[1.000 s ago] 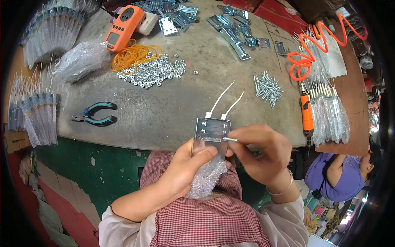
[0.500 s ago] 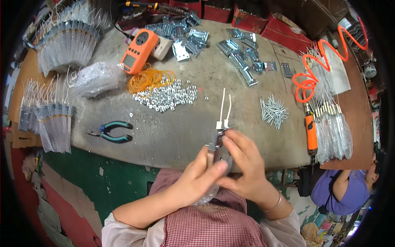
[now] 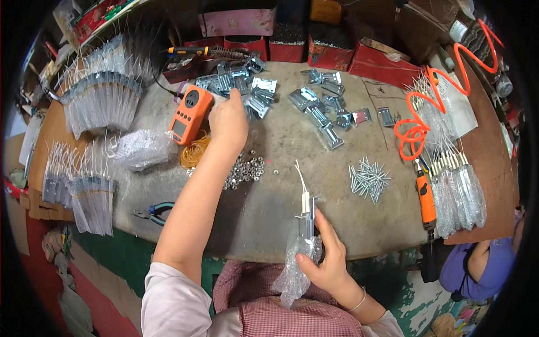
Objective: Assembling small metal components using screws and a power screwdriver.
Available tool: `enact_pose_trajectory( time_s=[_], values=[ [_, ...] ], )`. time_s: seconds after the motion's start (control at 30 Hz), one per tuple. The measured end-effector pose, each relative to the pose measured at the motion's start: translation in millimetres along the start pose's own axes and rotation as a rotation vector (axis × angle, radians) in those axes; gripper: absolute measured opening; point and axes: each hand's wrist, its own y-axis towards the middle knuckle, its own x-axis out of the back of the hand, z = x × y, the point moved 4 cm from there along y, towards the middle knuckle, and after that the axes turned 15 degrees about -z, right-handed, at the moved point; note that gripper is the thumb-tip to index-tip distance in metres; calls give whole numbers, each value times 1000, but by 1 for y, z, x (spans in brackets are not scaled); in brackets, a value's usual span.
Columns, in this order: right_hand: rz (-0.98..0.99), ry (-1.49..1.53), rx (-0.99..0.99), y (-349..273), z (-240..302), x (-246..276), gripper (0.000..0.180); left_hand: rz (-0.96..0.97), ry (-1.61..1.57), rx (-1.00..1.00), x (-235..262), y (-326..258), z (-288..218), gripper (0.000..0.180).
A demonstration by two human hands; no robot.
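Note:
My left hand (image 3: 229, 119) is stretched far out over the near edge of a pile of shiny metal brackets (image 3: 224, 78). One finger points forward; the other fingertips are mostly hidden behind the hand, and no held piece shows. Close to my body, my right hand (image 3: 328, 261) grips a slim flat part with two white wire leads (image 3: 305, 202). A metal bracket (image 3: 313, 216) stands along the part's upper end. Clear bubble wrap (image 3: 293, 275) covers its lower end and hangs below my fingers.
Beside my left forearm lie an orange power meter (image 3: 191, 115), rubber bands (image 3: 195, 153), nuts (image 3: 245, 170) and pliers (image 3: 160, 213). Screws (image 3: 369, 178), an orange screwdriver (image 3: 425, 202) with a coiled hose and wrapped parts (image 3: 457, 196) are at right. A person in purple (image 3: 477, 269) is beyond.
My left hand has let go of the wired part and reached forward to the brackets. My right hand keeps the part, now slightly tilted. The view has shifted toward the table's back.

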Motion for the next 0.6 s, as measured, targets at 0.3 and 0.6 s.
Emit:
enact_pose_trajectory(
  time_s=[0.3, 0.6],
  values=[
    [-38, -6, 33, -2, 5, 6, 80, -41, -519, -107, 38, -21, -72, 17],
    [-1, 11, -11, -1, 0, 4, 82, 222, -789, 53, 122, -103, -63, 15]
  ],
)
